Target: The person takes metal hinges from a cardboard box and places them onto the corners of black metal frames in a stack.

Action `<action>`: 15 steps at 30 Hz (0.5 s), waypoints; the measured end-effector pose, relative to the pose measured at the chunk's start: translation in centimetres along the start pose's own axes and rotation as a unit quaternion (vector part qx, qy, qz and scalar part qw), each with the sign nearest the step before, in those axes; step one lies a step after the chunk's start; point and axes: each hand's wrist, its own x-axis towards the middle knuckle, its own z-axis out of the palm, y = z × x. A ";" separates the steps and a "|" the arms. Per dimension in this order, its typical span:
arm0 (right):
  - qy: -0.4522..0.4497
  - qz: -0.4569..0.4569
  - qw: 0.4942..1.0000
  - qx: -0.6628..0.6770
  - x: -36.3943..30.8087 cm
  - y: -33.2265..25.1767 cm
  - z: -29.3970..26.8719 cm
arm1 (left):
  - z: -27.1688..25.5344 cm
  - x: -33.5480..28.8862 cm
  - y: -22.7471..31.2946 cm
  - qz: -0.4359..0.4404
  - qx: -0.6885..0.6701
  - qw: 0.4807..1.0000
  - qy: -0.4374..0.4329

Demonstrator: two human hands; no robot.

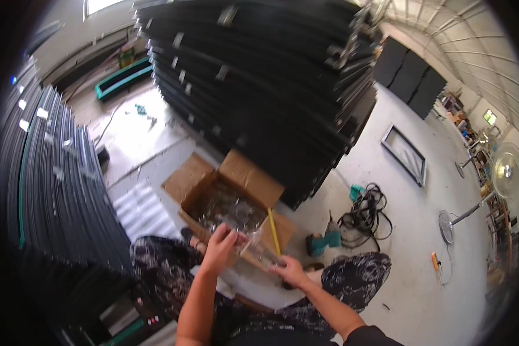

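Observation:
Low in front of me stands an open cardboard box (245, 170) with its flaps folded out. Several clear plastic packets (228, 203) lie inside it. Between my hands, over the near edge of the box, is a clear plastic packet (261, 254); its contents are too small to make out. My right hand (293, 272) grips the packet's lower right end. At its upper left end, my left hand (219, 247) is closed with the fingers pinched on the plastic. A yellow strip (274, 230) leans against the box's right flap.
A teal cordless drill (324, 242) and a coiled black cable (368, 213) lie right of the box. Tall stacks of black panels (259, 86) rise ahead, with more panels (63, 161) at left. A rectangular frame (405, 154) and a standing fan (448, 225) are farther right.

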 end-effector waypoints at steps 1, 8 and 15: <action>0.007 0.019 1.000 -0.006 -0.2 -1.3 -0.4 | 0.7 -0.3 0.6 -0.057 -0.112 0.992 -0.009; 0.112 -0.029 0.988 0.102 0.2 -5.8 -1.3 | 0.3 -1.8 -0.5 -0.218 0.196 0.844 -0.449; -0.039 0.016 0.978 0.204 -1.8 -9.4 -1.1 | 0.2 -0.1 -0.1 -0.087 -0.002 0.996 0.014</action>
